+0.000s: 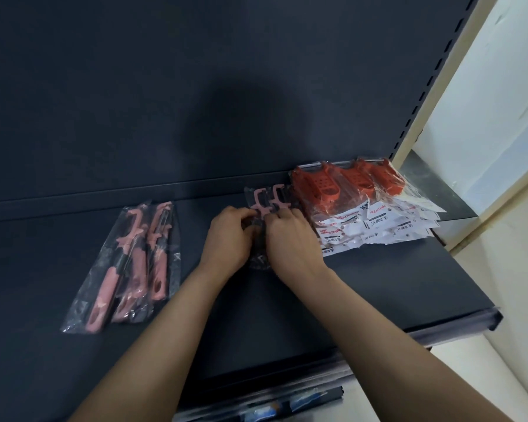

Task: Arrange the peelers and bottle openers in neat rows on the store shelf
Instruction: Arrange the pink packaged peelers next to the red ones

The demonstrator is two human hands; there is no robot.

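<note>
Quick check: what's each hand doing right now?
Left hand: fingers curled, gripping the pink peeler packs.
Right hand: fingers curled on the same packs, gripping them.

Single wide-angle head-worn view, forward and down, close over the dark store shelf (363,293), its back panel (195,86) ahead.

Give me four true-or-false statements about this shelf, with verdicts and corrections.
1. The left hand and the right hand both hold the pink peeler packs. True.
2. The red peeler packs lie left of the hands. False: they lie to the right.
3. The long-handled pink packs lie apart, touched by neither hand. True.
4. The red peeler packs hang from hooks. False: they lie on the shelf.
</note>
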